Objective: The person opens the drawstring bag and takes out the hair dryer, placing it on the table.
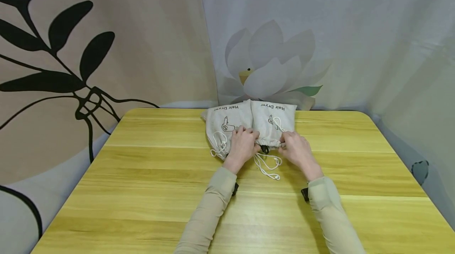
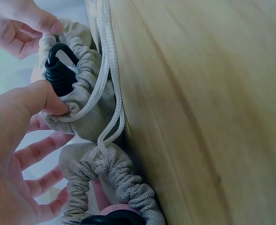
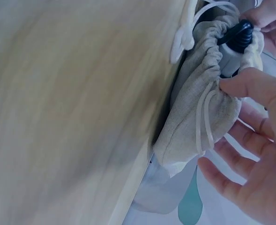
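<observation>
Two pale grey drawstring bags printed "Hair Dryer" lie side by side at the table's far edge. My left hand (image 1: 243,146) pinches the left side of the mouth of the right bag (image 1: 264,124). On the opposite side of that mouth, my right hand (image 1: 298,150) pinches the gathered fabric. Between them the mouth gapes, showing a black ribbed cord sleeve (image 2: 60,77) and a looped cord. The left bag (image 1: 216,120) sits against the back of my left hand; its gathered opening shows something pink and black (image 2: 119,211) in the left wrist view.
White drawstrings (image 1: 266,167) trail from the bags onto the wooden table (image 1: 160,190). Another string loop (image 1: 219,143) lies on the left bag. A curtain with a printed flower (image 1: 270,52) hangs right behind the table's far edge.
</observation>
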Demonstrator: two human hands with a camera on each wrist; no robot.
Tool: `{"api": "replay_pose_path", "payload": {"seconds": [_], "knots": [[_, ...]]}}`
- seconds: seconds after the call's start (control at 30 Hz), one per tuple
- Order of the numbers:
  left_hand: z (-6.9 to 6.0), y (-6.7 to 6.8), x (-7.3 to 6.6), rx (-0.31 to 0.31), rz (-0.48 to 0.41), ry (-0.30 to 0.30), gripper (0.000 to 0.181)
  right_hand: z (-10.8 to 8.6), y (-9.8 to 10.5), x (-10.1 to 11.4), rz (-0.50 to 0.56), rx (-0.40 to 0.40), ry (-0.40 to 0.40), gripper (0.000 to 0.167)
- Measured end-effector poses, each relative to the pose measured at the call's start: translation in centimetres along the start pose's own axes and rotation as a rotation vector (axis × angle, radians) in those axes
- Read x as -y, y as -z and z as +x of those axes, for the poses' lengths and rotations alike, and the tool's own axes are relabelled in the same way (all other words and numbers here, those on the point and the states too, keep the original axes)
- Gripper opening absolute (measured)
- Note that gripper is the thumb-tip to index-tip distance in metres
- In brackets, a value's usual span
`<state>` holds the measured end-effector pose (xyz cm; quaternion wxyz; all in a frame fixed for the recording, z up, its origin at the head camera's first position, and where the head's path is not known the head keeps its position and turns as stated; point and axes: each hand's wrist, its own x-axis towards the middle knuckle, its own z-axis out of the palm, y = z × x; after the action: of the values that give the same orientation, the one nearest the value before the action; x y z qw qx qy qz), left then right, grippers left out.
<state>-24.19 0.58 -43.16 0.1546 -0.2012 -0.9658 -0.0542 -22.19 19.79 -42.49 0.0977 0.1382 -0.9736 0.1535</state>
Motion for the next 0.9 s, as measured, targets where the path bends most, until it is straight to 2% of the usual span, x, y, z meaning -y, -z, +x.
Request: {"api": "replay_pose_path", "payload": {"seconds": [0.37, 0.63, 0.77, 0.9], "knots": [[-0.1, 0.09, 0.09, -0.011, 0.0, -0.014, 0.019, -0.34, 0.25, -0.02, 0.013, 0.001, 0.003, 0.021], [-0.13, 0.2, -0.02, 0.067, 0.042, -0.022, 0.025, -0.32, -0.44, 0.24, -0.056, -0.027, 0.072, 0.026], [-0.08, 0.23, -0.1, 0.07, 0.047, -0.029, 0.026, -0.25, -0.59, 0.48, -0.079, -0.046, 0.081, 0.032], [-0.08, 0.15, -0.12, 0.075, 0.042, -0.028, 0.024, -0.19, -0.54, 0.59, -0.088, -0.035, 0.067, 0.029]]}}
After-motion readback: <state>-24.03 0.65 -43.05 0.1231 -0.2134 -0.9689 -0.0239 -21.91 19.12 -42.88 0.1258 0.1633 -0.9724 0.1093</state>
